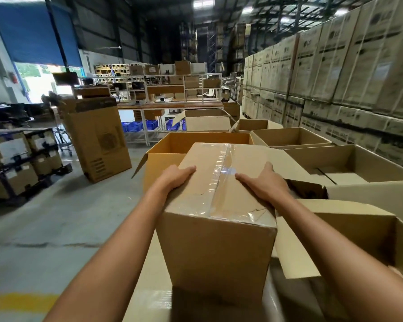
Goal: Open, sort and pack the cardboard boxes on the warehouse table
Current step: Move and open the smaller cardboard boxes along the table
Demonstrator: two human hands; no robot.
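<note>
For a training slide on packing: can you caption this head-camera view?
Head view: left hand and right hand on a tape-sealed cardboard box, open boxes beyond.

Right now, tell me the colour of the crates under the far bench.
Blue; the crates show best in the head view.
</note>
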